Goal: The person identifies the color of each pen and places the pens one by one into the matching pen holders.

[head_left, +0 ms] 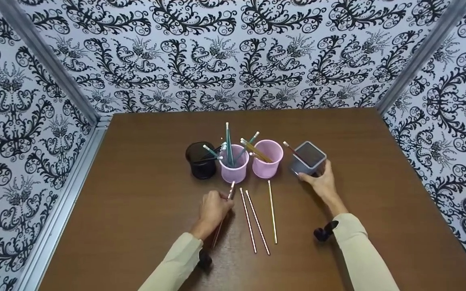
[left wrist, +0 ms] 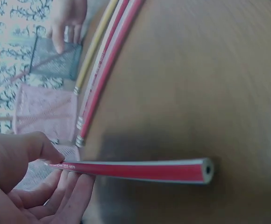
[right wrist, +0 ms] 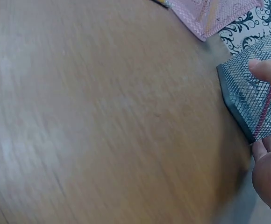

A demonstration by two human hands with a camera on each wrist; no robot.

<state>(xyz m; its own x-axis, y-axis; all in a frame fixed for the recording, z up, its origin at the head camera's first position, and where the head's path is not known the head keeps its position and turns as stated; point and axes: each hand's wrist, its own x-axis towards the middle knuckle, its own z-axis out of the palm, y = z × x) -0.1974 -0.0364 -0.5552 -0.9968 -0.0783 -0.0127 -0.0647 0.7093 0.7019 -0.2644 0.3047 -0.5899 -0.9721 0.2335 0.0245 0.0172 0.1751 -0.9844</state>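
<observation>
My left hand (head_left: 212,208) pinches a red-and-white striped pencil (left wrist: 145,171) between thumb and fingers, over the table. In the left wrist view its unsharpened end points away from the hand. At the right, my right hand (head_left: 323,184) grips a square grey mesh pencil cup (right wrist: 243,88), thumb on one wall and fingers round the side. One red pencil (head_left: 289,147) leans inside that cup. Between the hands lie two more red-and-white pencils (head_left: 248,222) and a yellow pencil (head_left: 272,214), roughly side by side.
A round black mesh cup (head_left: 203,171) and two pink mesh cups (head_left: 234,176) stand in a row beyond the pencils. The near pink cup holds several teal pencils (head_left: 228,141); the other pink cup (head_left: 266,170) has yellow ones. Patterned walls (head_left: 225,52) enclose the brown table (head_left: 136,194).
</observation>
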